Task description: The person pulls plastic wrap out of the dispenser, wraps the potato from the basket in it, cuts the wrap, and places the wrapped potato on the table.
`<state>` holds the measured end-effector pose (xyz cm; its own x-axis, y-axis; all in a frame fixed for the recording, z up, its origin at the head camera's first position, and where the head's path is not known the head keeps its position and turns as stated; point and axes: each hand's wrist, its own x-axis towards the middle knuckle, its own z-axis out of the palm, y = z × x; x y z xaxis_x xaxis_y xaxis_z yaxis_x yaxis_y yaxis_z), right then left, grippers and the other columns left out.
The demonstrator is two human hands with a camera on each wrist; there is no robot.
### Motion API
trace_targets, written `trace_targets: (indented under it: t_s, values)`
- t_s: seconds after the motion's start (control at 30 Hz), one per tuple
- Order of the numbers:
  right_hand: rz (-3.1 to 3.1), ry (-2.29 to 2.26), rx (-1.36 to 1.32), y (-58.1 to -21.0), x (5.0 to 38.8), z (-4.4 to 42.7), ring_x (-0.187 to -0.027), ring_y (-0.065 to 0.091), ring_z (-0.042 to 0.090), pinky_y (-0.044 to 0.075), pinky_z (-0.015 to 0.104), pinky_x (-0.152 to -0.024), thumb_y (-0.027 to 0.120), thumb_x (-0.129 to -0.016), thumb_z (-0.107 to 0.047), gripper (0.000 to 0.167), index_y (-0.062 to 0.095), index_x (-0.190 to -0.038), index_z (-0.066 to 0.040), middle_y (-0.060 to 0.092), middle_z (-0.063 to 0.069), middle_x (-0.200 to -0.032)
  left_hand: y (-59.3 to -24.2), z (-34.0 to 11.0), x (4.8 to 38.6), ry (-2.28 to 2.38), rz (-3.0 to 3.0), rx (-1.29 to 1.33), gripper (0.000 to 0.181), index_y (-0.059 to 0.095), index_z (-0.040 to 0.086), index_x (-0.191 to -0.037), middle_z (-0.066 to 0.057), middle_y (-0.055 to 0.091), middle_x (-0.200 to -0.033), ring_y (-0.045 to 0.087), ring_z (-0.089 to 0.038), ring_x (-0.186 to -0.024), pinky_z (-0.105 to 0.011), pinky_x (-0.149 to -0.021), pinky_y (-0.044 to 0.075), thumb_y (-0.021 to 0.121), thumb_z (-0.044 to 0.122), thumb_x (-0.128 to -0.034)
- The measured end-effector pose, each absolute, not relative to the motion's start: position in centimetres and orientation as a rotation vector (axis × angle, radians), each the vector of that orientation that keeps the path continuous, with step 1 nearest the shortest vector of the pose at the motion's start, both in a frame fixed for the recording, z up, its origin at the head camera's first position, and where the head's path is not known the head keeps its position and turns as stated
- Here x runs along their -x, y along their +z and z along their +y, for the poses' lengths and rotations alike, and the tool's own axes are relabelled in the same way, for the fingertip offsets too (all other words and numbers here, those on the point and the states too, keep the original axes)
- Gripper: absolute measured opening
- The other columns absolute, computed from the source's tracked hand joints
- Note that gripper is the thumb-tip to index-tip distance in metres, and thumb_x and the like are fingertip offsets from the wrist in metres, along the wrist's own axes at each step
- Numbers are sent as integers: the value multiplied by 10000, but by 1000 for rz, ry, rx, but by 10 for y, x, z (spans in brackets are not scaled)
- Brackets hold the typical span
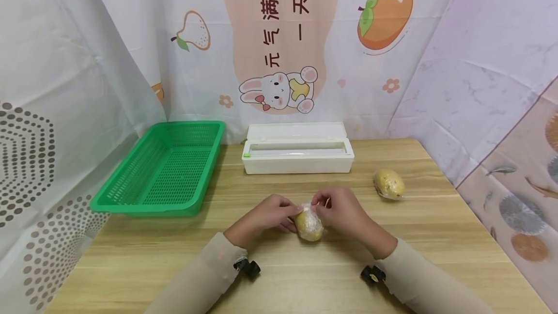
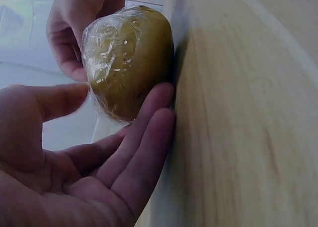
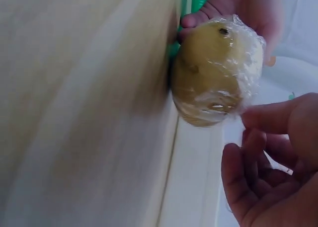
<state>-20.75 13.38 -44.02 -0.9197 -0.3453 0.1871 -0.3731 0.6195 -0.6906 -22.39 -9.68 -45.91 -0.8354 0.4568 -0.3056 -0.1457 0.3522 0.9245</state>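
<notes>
A yellow, pear-like fruit point(image 1: 308, 224) wrapped in clear cling film point(image 3: 251, 63) rests on the table in front of me. My left hand point(image 1: 271, 214) holds its left side, with the thumb near the top and the fingertips low against it, as the left wrist view shows. On the other side, my right hand point(image 1: 342, 210) pinches the film at the fruit's upper edge between thumb and forefinger. Its other fingers are curled and stay off the fruit. Crinkled film covers much of the fruit point(image 2: 131, 58) in the left wrist view.
A second yellow fruit point(image 1: 389, 184), also in film, lies to the right on the wooden table point(image 1: 436, 256). At the back stands a white cling film dispenser point(image 1: 298, 164) with its lid raised. A green plastic basket point(image 1: 193, 207) sits at the left. Printed curtains point(image 1: 200, 81) surround the table.
</notes>
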Motion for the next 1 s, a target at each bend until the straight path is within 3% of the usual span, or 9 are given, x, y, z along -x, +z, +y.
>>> trace_targets:
  t_s: [0.23, 0.57, 0.73, 1.0]
  values:
    - [-2862, 1108, -668, -433, 201, 134, -660, 596, 66, 521, 243, -586, 709, -929, -138, 100, 804, -912, -166, 703, -99, -798, -458, -98, 225, 1615, 1937, -216, 344, 670, -69, -1206, -147, 725, -1027, 751, -227, -812, -370, -743, 640, 539, 178, -1004]
    - [-2896, 1266, -577, -413, 201, 142, -805, 664, 167, 550, 291, -662, 730, -952, -288, 175, 803, -1049, -162, 753, -49, -945, -456, -102, 230, 1796, 1842, -208, 369, 609, -10, -1300, -101, 718, -947, 685, -177, -780, -299, -719, 606, 582, -54, -935]
    - [-2912, 1419, -471, -412, 205, 145, -831, 697, 178, 576, 337, -673, 718, -964, -370, 277, 781, -1117, -147, 766, -6, -973, -455, -105, 235, 1871, 1834, -228, 379, 602, 37, -1324, -75, 756, -902, 703, -161, -796, -280, -704, 588, 651, -30, -953]
    - [-2850, 1784, -499, -424, 216, 150, -880, 740, 251, 623, 455, -832, 744, -956, -344, 450, 701, -1221, 17, 755, 122, -1072, -452, -103, 234, 1871, 1994, -184, 396, 622, 17, -1287, -134, 712, -1088, 727, -246, -952, -402, -821, 616, 760, 114, -929]
